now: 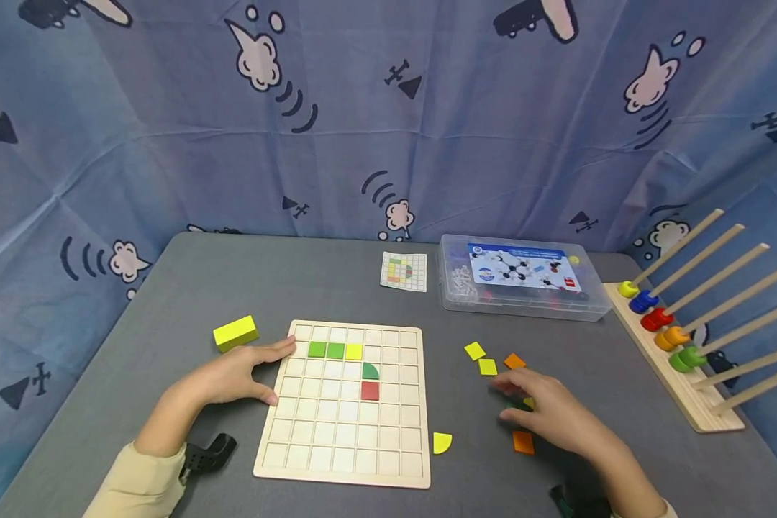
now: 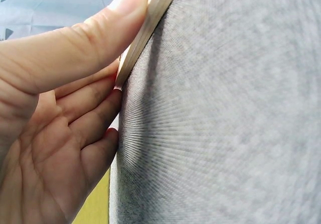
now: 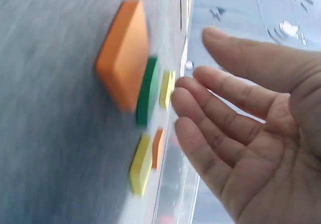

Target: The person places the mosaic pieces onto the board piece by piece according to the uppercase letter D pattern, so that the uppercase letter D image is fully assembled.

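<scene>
Thumbs and fingers apart, the left hand [image 1: 236, 374] touched the wooden grid board [image 1: 344, 435]; the right hand [image 1: 553, 410] hovered by coloured tiles [image 1: 523, 442].

Loads of yellow, green and orange over plain grey

So the board [image 1: 342, 457] is pale wood ruled into a grid, with two green squares [image 1: 334, 350], a yellow square [image 1: 353, 352], a red square [image 1: 370, 391] and a green quarter-circle [image 1: 370, 372] on it. Loose tiles [image 1: 523, 442] run yellow, orange and green. Bench [image 1: 168, 309] is grey, curtain [image 1: 337, 165] is blue with pale cartoon puffs and dark curved stripes. Rings [image 1: 657, 319] on the peg rack [image 1: 699, 403] go yellow, blue, red, orange, green, and the sleeves [image 1: 141, 482] are cream.
</scene>
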Demonstrator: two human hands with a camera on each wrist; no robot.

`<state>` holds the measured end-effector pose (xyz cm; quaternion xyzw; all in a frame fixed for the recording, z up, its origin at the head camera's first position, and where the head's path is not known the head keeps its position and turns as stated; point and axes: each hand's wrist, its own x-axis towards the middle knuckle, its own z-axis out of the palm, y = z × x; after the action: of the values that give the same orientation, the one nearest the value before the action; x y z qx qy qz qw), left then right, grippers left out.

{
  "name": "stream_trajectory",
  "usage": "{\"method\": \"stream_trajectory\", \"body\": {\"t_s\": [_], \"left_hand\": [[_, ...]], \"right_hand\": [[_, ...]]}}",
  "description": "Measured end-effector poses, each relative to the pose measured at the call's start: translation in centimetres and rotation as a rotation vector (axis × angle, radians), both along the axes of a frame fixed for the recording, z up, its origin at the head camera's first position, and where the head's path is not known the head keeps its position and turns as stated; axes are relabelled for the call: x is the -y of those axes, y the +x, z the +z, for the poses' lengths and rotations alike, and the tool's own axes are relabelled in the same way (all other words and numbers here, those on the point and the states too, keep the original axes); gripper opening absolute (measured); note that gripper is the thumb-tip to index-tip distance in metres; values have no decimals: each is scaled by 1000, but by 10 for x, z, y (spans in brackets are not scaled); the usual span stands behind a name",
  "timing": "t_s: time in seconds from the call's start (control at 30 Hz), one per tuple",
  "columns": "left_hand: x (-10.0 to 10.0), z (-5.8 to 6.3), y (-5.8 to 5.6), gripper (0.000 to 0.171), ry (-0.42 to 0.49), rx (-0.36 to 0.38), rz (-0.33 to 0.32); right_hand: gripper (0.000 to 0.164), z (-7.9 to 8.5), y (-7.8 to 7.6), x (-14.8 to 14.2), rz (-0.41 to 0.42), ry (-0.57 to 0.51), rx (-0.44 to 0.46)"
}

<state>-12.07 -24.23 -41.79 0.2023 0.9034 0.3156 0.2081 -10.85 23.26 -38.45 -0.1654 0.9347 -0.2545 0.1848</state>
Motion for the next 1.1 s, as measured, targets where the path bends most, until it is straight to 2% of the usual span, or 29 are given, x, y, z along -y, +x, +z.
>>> {"method": "stream_trajectory", "body": {"t_s": [0.13, 0.23, 0.6, 1.1], "left_hand": [[-1, -2, 0, 90, 1, -7, -6], [-1, -3, -1, 91, 2, -6, -12], [-1, -2, -1, 91, -1, 6, -5], [0, 0, 0, 90, -10, -19, -19]], "right_hand": [[42, -3, 1, -11, -32, 1, 72], [40, -5, 1, -14, -40, 7, 88], [36, -13, 3, -4, -89, 126, 35], [16, -13, 5, 1, -27, 172, -87]]}}
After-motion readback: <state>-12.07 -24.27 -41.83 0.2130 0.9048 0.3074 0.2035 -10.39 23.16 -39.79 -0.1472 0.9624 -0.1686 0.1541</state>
